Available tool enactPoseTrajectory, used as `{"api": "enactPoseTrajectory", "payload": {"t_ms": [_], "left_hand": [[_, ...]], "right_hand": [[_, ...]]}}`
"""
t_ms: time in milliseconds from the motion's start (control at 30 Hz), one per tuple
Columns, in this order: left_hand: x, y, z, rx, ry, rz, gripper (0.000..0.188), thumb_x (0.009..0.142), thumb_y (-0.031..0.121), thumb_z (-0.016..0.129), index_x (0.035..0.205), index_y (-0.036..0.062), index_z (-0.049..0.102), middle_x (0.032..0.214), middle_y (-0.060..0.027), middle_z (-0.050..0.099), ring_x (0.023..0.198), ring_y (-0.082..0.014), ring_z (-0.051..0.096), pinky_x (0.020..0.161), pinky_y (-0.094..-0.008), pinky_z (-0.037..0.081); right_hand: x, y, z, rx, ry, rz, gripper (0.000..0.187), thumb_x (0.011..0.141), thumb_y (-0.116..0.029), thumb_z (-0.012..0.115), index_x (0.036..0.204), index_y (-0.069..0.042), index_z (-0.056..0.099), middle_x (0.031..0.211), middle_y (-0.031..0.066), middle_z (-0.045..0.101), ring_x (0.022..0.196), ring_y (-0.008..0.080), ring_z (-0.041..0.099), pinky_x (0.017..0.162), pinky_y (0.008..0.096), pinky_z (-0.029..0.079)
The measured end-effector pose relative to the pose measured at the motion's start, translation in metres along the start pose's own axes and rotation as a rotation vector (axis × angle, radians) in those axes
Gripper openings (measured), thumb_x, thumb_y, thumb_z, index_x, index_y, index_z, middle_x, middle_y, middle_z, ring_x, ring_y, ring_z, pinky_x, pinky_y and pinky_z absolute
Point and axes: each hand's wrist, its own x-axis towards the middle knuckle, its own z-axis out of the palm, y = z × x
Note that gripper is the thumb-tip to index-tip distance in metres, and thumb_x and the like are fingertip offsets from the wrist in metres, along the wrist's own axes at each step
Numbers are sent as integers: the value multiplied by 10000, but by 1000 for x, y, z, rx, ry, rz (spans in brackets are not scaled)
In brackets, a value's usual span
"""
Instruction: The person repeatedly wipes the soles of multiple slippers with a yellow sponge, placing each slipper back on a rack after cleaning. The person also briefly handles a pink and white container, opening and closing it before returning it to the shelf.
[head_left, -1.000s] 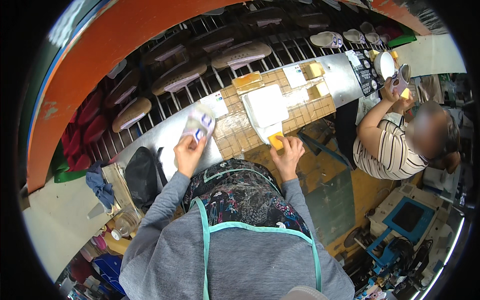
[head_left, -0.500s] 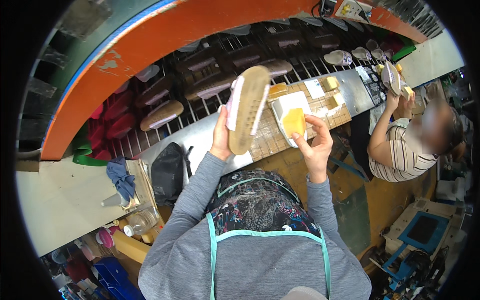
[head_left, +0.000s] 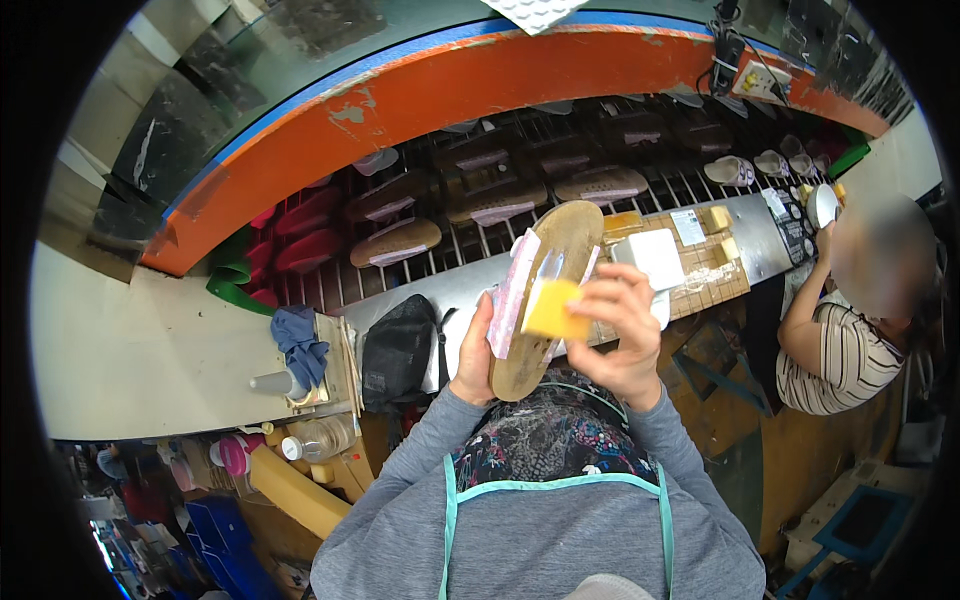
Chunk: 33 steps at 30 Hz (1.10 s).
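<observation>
My left hand grips a shoe part, a long brown sole with pale pink fabric along its sides. The sole's broad face is turned up toward me and tilted. In my right hand a yellow sponge is pinched by the fingers. It lies over the middle of the sole, where a wet-looking shiny streak shows; whether it presses on the surface I cannot tell. Beyond my right hand, a white box-shaped container sits on the brown gridded board.
Ahead, a rack carries rows of soles and red shoe parts under an orange-edged hood. A black bag and a blue cloth lie left. A co-worker sits at right, holding a white oval piece. Yellow blocks stand on the board.
The sponge has moved from over the white container to the sole. The sole has come lower and nearer my body. My view has shifted, and the co-worker's held piece is turned differently.
</observation>
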Motion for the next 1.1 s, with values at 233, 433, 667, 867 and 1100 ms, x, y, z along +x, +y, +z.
{"api": "enactPoseTrajectory", "payload": {"t_ms": [233, 433, 667, 867, 1100], "left_hand": [[-10, 5, 4, 142, -59, 4, 693, 1011, 575, 258, 1471, 67, 355, 1400, -146, 493, 1243, -272, 524, 1043, -422, 422], [-9, 5, 4, 192, -67, 11, 689, 1013, 571, 266, 1472, 65, 351, 1402, -150, 489, 1240, -275, 525, 1030, -421, 427], [-2, -2, 17, 245, -51, -19, 654, 1027, 540, 253, 1459, 62, 367, 1369, -148, 514, 1202, -269, 551, 1003, -416, 451], [14, -7, 35, 148, -121, -96, 591, 1041, 497, 287, 1421, 63, 415, 1303, -127, 560, 1125, -228, 601, 944, -371, 505], [46, -17, 67, 141, -157, -122, 600, 1039, 488, 287, 1411, 38, 421, 1294, -137, 573, 1141, -224, 603, 978, -372, 497]], "right_hand": [[22, 6, 11, -49, 121, -32, 429, 595, -78, 742, 1015, -168, 731, 1055, 31, 655, 1142, 303, 521, 975, 432, 373], [23, 5, 5, -76, 109, -46, 413, 596, -74, 730, 1000, -155, 734, 1039, 31, 661, 1137, 305, 527, 978, 430, 367], [17, 6, -14, -134, 55, -39, 377, 606, -90, 707, 975, -155, 743, 1011, 20, 676, 1129, 295, 537, 980, 418, 337], [0, 2, -30, -176, 31, -16, 379, 600, -89, 702, 969, -160, 751, 1008, 3, 684, 1133, 276, 541, 991, 405, 317], [-18, -7, -49, -214, 59, -15, 380, 580, -60, 681, 945, -141, 746, 995, 19, 689, 1119, 286, 553, 976, 409, 354]]}}
